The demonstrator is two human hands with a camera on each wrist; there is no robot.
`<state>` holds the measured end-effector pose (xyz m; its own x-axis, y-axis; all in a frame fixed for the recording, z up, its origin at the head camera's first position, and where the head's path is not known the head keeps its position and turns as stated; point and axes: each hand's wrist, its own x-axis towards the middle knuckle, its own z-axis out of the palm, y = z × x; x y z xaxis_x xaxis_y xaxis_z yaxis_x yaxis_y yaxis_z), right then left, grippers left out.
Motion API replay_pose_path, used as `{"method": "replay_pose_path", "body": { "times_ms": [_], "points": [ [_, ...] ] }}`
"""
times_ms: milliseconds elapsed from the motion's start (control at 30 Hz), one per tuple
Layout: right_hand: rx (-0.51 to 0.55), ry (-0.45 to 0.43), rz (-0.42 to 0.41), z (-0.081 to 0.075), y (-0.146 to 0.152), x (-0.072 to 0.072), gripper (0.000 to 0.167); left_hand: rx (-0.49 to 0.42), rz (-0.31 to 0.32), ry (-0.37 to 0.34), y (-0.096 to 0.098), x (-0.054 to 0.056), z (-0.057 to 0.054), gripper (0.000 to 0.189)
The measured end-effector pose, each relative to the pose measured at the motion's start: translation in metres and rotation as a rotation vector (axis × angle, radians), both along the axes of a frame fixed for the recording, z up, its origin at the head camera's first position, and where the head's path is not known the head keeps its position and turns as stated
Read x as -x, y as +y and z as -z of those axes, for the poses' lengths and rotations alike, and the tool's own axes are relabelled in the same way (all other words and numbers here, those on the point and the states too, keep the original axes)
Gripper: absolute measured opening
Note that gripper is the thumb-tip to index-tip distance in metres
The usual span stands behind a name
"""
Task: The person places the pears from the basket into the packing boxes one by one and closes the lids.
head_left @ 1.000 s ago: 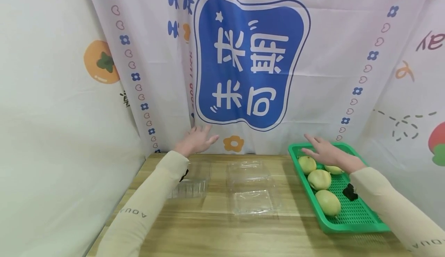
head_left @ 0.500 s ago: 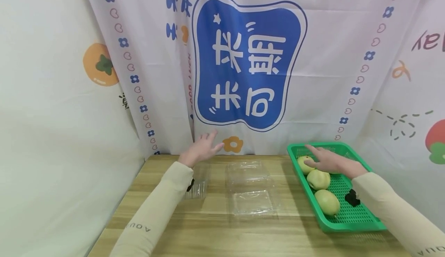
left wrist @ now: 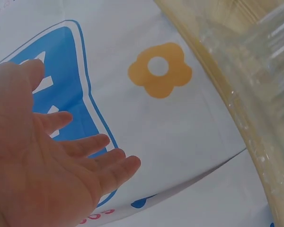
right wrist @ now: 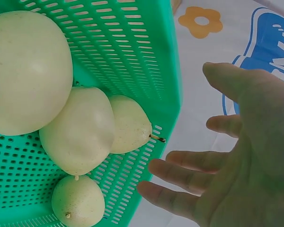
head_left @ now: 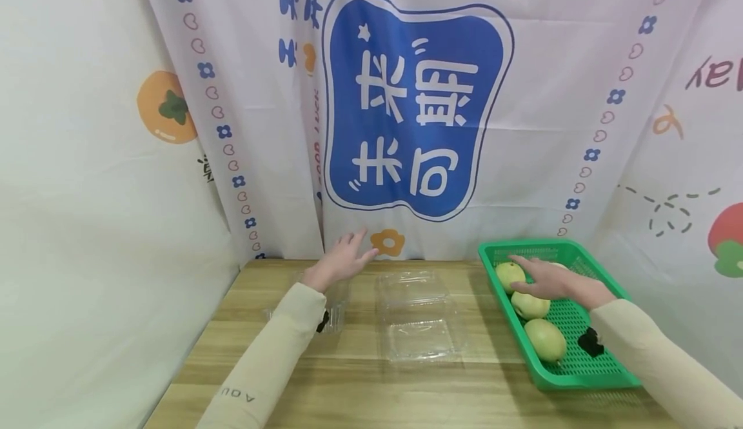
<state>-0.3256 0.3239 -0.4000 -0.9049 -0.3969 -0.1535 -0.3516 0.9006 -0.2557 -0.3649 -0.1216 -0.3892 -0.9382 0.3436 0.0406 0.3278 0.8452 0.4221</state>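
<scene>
My left hand (head_left: 342,261) hovers over the back of the table with its fingers spread and holds nothing. Beneath its forearm lies a clear plastic container (head_left: 335,318), partly hidden by the sleeve. To its right sits a second clear plastic container (head_left: 420,339), its lid folded back. My right hand (head_left: 548,280) is above the green basket (head_left: 542,377), fingers extended, touching no fruit. Several pale yellow-green pears (head_left: 545,340) rest along the basket's left side; one is mostly covered by the hand. In the right wrist view a pear (right wrist: 78,130) shows its stem, apart from the fingers.
A wooden table (head_left: 418,397) carries the containers and basket. Behind it hangs a printed white cloth (head_left: 522,177), close to the table's back edge. White cloth (head_left: 104,222) also closes off the left side.
My left hand has shifted a little to the right and lower. My right hand has sunk slightly over the basket. Pears and containers have stayed put.
</scene>
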Motion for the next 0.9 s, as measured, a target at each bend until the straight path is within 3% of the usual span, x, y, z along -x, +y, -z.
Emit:
{"method": "replay_pose_path", "body": {
  "times_ms": [200, 500, 900],
  "points": [
    [-0.033, -0.033, -0.031, 0.002, 0.003, -0.002, 0.075, -0.020, -0.006, 0.003, 0.002, -0.007, 0.006, 0.072],
    [-0.037, -0.141, -0.044, 0.006, 0.006, -0.005, 0.063, -0.113, 0.000, -0.030, 0.014, -0.026, 0.014, 0.074],
    [-0.023, -0.176, -0.023, 0.017, 0.006, -0.007, 0.055, -0.217, -0.045, -0.071, 0.024, -0.040, 0.038, 0.075]
  ]
}}
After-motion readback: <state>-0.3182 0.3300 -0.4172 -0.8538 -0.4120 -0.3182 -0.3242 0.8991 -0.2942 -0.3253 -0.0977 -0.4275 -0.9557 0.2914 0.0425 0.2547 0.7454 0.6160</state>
